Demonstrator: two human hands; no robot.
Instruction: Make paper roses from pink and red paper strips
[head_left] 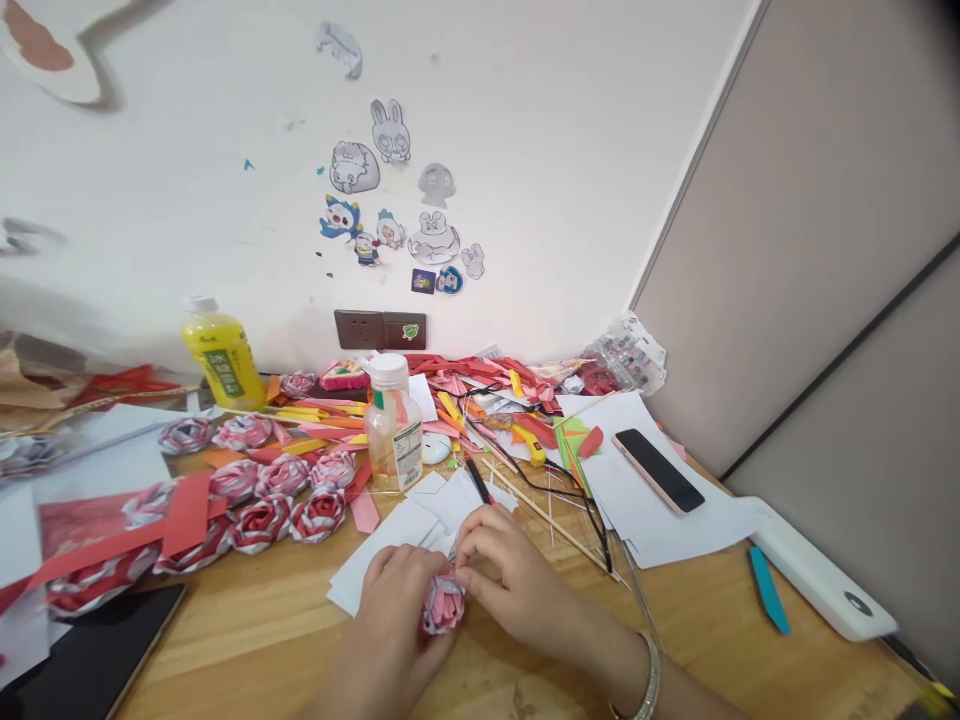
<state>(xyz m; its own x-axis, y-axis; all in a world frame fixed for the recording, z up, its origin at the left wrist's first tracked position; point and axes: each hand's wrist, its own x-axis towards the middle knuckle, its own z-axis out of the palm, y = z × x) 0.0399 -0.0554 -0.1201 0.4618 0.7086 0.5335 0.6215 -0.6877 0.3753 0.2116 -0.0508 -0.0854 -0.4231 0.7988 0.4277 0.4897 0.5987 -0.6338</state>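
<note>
Paper rose sits in the curled left hand, right fingertips touching it.

Tally, desk and wall: bottles two, phone one, wall cut-outs and stickers eleven.
Bottles: one yellow, left; one clear, center. Phone: one, right. Cut-outs and stickers: eleven, upper center. Wall plates: two, center. Paper rose: one, lower center; at least ten more roses, left. Teal piece: one, lower right. Bracelet: one, lower right.
</note>
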